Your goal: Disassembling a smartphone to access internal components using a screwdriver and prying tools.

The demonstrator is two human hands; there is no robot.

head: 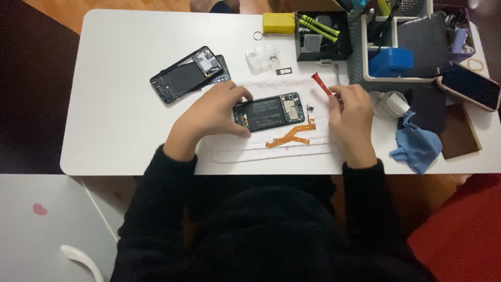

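Opened phone (269,112) lies on the white cloth (271,149), left hand (211,115) clamped round its left end to steady it, right hand (352,117) just right of it pinching a red pry tool (320,83); orange flex cable (290,134) parked just below.

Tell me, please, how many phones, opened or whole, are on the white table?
3. An opened phone lies on the white cloth under the left hand; a second dismantled phone lies at upper left; a whole phone lies at far right. Others may be hidden in the organizer.
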